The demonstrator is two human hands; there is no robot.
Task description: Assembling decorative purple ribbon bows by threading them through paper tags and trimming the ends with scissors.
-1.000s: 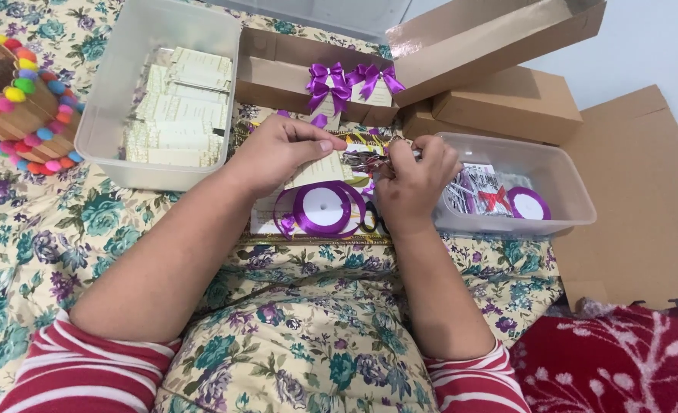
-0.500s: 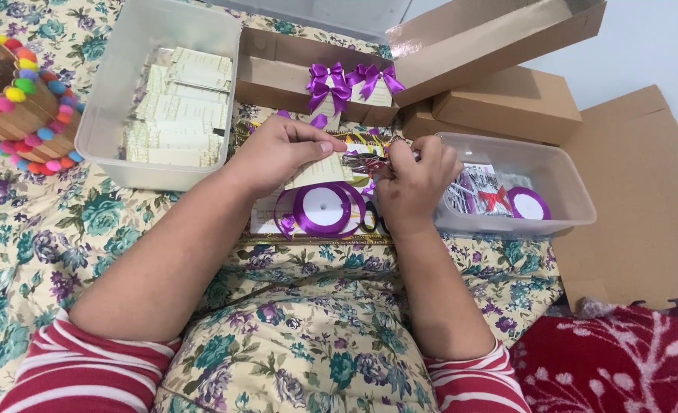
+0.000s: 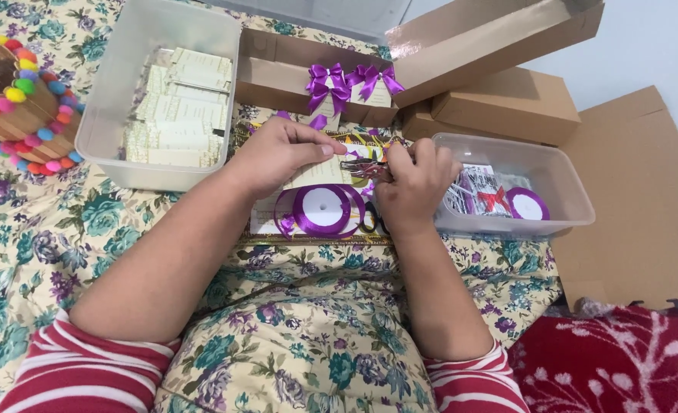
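My left hand (image 3: 281, 153) pinches a small cream paper packet (image 3: 317, 173) by its upper edge, above a spool of purple ribbon (image 3: 323, 209). My right hand (image 3: 415, 182) is closed around a small dark tool with purple ribbon (image 3: 360, 167) at the packet's right end; whether it is scissors I cannot tell. Both hands meet over the packet. Black scissor handles (image 3: 369, 222) peek out below my right hand.
A clear tub (image 3: 117, 115) at the left holds several cream packets. An open brown box (image 3: 278, 76) at the back holds packets with purple bows (image 3: 350, 80). A clear tub (image 3: 560, 191) at the right holds ribbon spools. A pompom-rimmed basket (image 3: 17, 99) sits far left; flat cardboard (image 3: 645, 199) lies right.
Both hands stay at the packet; only the fingers shift slightly at its right end.
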